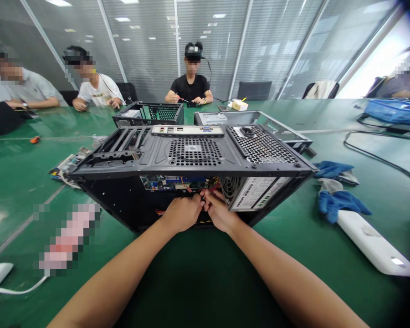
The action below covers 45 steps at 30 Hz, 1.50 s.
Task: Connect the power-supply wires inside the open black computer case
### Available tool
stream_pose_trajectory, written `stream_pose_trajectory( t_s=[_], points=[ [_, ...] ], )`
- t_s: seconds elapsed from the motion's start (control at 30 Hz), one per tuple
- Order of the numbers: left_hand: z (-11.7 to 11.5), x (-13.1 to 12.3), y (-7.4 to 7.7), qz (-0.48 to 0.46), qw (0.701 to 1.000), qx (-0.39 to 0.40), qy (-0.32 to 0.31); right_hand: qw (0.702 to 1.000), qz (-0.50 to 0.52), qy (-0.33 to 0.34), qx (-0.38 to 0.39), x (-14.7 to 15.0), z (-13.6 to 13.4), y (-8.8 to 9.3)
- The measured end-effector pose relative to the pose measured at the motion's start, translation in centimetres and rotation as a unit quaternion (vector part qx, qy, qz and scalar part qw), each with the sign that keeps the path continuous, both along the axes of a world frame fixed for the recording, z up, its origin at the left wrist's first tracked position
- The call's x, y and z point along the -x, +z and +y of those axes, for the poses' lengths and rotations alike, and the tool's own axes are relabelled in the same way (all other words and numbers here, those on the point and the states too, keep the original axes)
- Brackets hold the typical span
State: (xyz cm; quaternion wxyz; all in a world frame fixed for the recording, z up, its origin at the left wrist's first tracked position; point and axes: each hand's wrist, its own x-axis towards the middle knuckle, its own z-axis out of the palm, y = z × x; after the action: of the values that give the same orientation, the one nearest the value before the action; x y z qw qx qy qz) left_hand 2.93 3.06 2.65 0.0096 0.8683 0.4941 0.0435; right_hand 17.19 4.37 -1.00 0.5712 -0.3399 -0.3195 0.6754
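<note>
A black computer case (150, 159) stands on the green table with its open side facing me and its rear panel on top. Both hands reach into the open side. My left hand (184, 212) is closed, its fingertips meeting those of my right hand (220, 209) at a small dark piece too hidden to name. Around the fingers run thin coloured cables (213, 184). Behind them shows the motherboard (171, 183), partly covered. To the right of my right hand sits the power supply (259, 193), with a fan grille and a white label.
Two more opened cases (150, 114) stand behind mine. On the right lie blue gloves (341, 205), a white power strip (372, 241), a black cable (386, 157) and a blue basket (392, 110). Circuit boards (70, 166) lie at left. Across the table a person (190, 86) works.
</note>
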Motion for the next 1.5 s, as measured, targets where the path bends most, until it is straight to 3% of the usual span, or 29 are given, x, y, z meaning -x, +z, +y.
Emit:
stream_pose_trajectory(
  t_s=[0.2, 0.43, 1.07, 1.5],
  points=[
    [0.2, -0.2, -1.1, -0.082, 0.995, 0.047, 0.015, 0.999, -0.031, -0.018, -0.013, 0.1, 0.2, -0.4],
    [0.4, -0.3, -1.5, -0.143, 0.987, 0.075, 0.01, 0.997, -0.061, -0.037, -0.031, 0.3, 0.3, -0.6],
    [-0.1, -0.5, -0.3, -0.106, 0.989, 0.076, 0.067, 0.995, -0.082, -0.047, -0.019, 0.6, -0.3, 0.0],
    [-0.6, -1.0, -0.4, -0.076, 0.993, 0.06, 0.073, 0.992, -0.101, -0.068, -0.041, 0.7, 0.1, -1.0]
  ],
)
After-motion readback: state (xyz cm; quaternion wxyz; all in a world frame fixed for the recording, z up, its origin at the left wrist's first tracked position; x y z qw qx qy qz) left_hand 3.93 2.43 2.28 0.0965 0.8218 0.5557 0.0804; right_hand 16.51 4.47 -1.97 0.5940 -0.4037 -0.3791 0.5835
